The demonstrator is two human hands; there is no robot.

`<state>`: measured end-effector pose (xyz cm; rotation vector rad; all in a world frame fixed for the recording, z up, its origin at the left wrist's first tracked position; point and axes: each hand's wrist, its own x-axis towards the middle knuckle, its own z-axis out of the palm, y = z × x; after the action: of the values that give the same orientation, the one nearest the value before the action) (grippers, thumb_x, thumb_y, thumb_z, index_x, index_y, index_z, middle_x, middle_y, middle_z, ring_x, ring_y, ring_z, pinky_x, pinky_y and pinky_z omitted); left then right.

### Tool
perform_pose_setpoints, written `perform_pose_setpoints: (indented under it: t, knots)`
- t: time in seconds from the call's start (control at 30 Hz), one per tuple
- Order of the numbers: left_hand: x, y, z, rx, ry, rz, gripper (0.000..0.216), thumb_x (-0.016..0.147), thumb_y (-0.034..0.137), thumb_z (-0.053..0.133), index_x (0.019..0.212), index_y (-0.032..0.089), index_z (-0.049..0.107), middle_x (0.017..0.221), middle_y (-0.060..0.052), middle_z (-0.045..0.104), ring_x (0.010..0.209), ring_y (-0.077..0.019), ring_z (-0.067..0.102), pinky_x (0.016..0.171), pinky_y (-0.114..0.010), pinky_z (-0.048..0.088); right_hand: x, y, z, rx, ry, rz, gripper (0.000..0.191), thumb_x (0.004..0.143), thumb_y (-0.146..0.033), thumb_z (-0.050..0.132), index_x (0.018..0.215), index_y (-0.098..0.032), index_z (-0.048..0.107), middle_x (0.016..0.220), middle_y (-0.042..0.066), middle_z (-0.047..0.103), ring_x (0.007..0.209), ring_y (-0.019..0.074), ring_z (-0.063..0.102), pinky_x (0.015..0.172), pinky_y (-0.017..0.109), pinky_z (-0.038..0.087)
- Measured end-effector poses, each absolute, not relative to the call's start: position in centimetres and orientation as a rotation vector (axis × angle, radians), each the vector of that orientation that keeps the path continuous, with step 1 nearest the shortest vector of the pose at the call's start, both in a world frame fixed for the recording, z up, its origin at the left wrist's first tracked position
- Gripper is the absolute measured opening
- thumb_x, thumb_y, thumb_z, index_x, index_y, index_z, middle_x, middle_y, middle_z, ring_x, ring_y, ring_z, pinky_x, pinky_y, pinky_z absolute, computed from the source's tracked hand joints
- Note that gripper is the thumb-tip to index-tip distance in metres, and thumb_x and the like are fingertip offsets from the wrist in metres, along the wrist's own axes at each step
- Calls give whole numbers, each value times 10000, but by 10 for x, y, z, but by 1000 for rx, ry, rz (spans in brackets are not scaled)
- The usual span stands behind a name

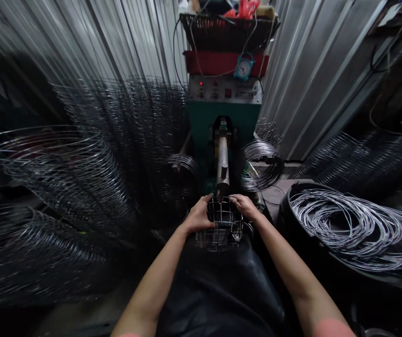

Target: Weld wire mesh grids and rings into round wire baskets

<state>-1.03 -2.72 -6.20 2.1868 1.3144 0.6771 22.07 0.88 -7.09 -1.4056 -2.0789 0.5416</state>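
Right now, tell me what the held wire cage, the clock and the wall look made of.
Wire cage: likely bare, shiny metal; thin bars glint.
Clock: perhaps smooth blue plastic, moulded-looking casing; painted metal possible.
Wall: probably silvery sheet metal, streaked sheen along its ribs.

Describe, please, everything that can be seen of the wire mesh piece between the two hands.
The wire mesh piece looks like bare, shiny metal, its crossing strands forming a grid with a curved outline. Its far edge lies by the tip of the machine arm; contact there is unclear. The left hand holds its left side, the right hand its far right edge.
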Motion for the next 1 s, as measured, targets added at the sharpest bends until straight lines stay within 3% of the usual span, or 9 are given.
perform_pose_setpoints:
  t: [0.27, 0.4, 0.53, 0.6, 0.67, 0.77, 0.83, 0.9, 1.0]
  knots:
    - [-20, -22, -53, 2205, 1241, 528, 1144, 461, 334, 830, 1430, 220, 232, 1460, -149, 319, 1352, -350, 269, 1097, -500, 258, 221, 7, -74, -1450, -2065, 620, 293, 867, -386, 442, 849, -218, 681, 764, 18, 673, 734, 182, 593, 675, 266, 440]
    - [-29, -1, -46, 2130, 1029, 519, 1043, 476, 406, 825, 1384, 219, 348, 1422, -139, 394, 1323, -344, 320, 1084, -512, 242, 222, 9, -73, -1468, -2079, 657, 315, 856, -390, 421, 840, -206, 677, 757, 20, 664, 718, 176, 587, 658, 255, 419]
    - [-26, 30, -48, 1921, 1073, 632, 610, 742, 453, 636, 1257, 152, 508, 1015, -85, 663, 921, -213, 617, 828, -341, 472, 223, 14, -74, -1389, -2027, 757, 319, 819, -434, 464, 862, -205, 683, 815, 28, 686, 792, 195, 606, 709, 260, 428]
    - [-18, 43, -51, 1936, 1218, 635, 502, 763, 451, 624, 1166, 155, 577, 813, -29, 666, 746, -176, 618, 714, -293, 479, 222, 17, -77, -1396, -1988, 790, 320, 803, -457, 485, 833, -207, 682, 790, 25, 685, 779, 197, 608, 702, 260, 430]
    - [-8, 53, -54, 2034, 1306, 625, 457, 753, 435, 652, 1134, 190, 595, 762, 0, 656, 719, -170, 616, 703, -278, 473, 219, 21, -81, -1464, -1949, 764, 307, 799, -459, 492, 796, -214, 677, 755, 20, 679, 752, 195, 606, 684, 259, 428]
    - [4, 59, -54, 2183, 1463, 626, 347, 832, 393, 580, 1135, 225, 590, 851, -16, 677, 842, -194, 632, 886, -372, 434, 213, 34, -83, -1599, -1856, 629, 287, 806, -438, 477, 800, -226, 671, 786, 28, 687, 756, 200, 605, 670, 265, 428]
    - [4, 60, -51, 2238, 1555, 645, 284, 878, 363, 518, 1115, 229, 598, 984, -47, 671, 978, -218, 603, 1021, -514, 294, 212, 44, -80, -1630, -1831, 585, 283, 801, -419, 468, 787, -218, 667, 794, 34, 689, 754, 201, 605, 662, 265, 433]
    - [-5, 56, -45, 2311, 1545, 658, 271, 885, 378, 503, 1095, 243, 606, 1118, -68, 627, 1098, -242, 537, 1040, -633, 151, 216, 52, -74, -1579, -1895, 645, 292, 786, -421, 470, 769, -205, 666, 770, 29, 685, 738, 197, 605, 641, 257, 436]
    - [-24, 45, -38, 2480, 1332, 534, 252, 877, 411, 510, 1056, 274, 622, 1119, -46, 617, 1110, -240, 519, 1012, -689, 112, 228, 54, -64, -1492, -2007, 733, 332, 774, -460, 470, 775, -196, 672, 729, 15, 674, 708, 190, 603, 599, 243, 429]
